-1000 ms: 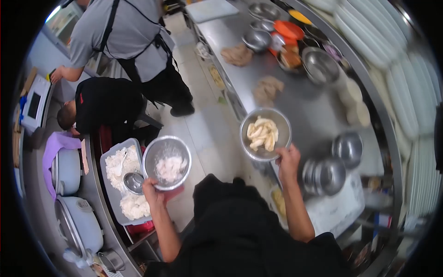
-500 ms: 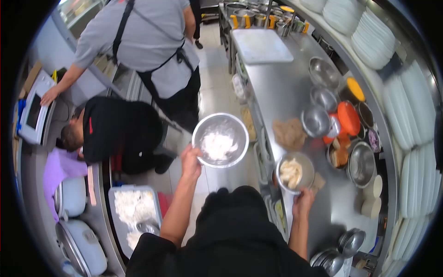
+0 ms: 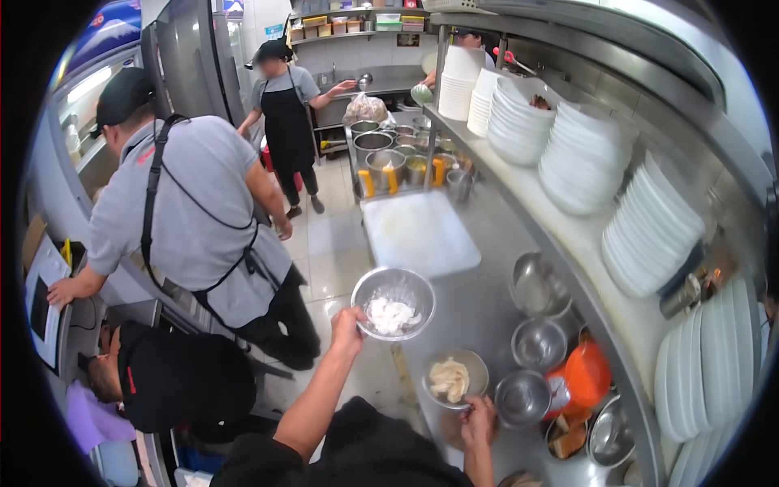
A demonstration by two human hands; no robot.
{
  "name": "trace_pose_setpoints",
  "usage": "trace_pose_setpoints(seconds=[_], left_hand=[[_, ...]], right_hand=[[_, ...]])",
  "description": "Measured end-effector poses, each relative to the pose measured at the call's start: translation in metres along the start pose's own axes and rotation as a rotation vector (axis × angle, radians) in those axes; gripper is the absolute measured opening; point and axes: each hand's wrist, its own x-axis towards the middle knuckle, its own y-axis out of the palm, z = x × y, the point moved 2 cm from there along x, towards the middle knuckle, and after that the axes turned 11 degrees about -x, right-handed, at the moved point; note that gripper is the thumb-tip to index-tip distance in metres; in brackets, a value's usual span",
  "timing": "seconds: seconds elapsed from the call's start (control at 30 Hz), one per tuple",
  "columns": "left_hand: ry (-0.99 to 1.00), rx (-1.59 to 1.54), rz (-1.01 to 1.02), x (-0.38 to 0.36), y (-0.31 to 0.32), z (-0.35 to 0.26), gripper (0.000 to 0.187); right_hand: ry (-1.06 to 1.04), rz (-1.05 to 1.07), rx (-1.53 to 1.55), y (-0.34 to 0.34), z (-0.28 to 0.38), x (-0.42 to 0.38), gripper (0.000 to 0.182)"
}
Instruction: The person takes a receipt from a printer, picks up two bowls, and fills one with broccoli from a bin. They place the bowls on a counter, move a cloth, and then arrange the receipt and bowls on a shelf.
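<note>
A round, shiny metal bowl [image 3: 393, 303] with a heap of white, floury pieces is gripped at its near rim by the left hand [image 3: 347, 327], fingers closed on the edge, and is held up over the edge of the steel counter [image 3: 479, 304]. The left forearm is stretched forward and upward from the dark-sleeved body. A smaller round metal bowl [image 3: 453, 378] holding pale, smooth strips of food is held at its near rim by the right hand [image 3: 477, 419], also closed on the edge; this bowl rests on the counter, just ahead of that hand. The right arm is bent close to the body.

Just right of the right hand, an empty steel bowl [image 3: 522, 397] is seen, with more steel bowls and an orange lid [image 3: 586, 374] beyond it. Ahead of the left hand, a flat white cutting board [image 3: 419, 233] lies on the counter. Stacks of glossy white plates [image 3: 584, 158] are ranged on the shelf above. To the left of the left hand, a person in a grey shirt [image 3: 191, 211] and black apron stands in the aisle, and another in black [image 3: 174, 377] is crouched below.
</note>
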Motion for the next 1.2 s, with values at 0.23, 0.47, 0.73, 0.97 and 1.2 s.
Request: trace_pose_setpoints(seconds=[0.23, 0.47, 0.73, 0.97, 1.2], left_hand=[[0.015, 0.009, 0.006, 0.163, 0.103, 0.017, 0.006], [-0.142, 0.204, 0.175, 0.341, 0.234, 0.085, 0.003], [-0.295, 0.238, 0.363, 0.473, 0.321, 0.199, 0.007], [-0.325, 0.37, 0.394, 0.511, 0.347, 0.264, 0.008], [-0.412, 0.287, 0.748, 0.505, 0.359, 0.278, 0.014]], right_hand=[[-0.058, -0.097, 0.111, 0.072, 0.047, 0.122, 0.018], [-0.063, -0.345, 0.203, 0.155, 0.105, 0.28, 0.015], [-0.057, -0.572, 0.22, 0.185, 0.141, 0.436, 0.011], [-0.006, -0.593, 0.317, 0.142, 0.128, 0.516, 0.008], [-0.186, -0.447, 0.587, 0.139, 0.117, 0.534, 0.013]])
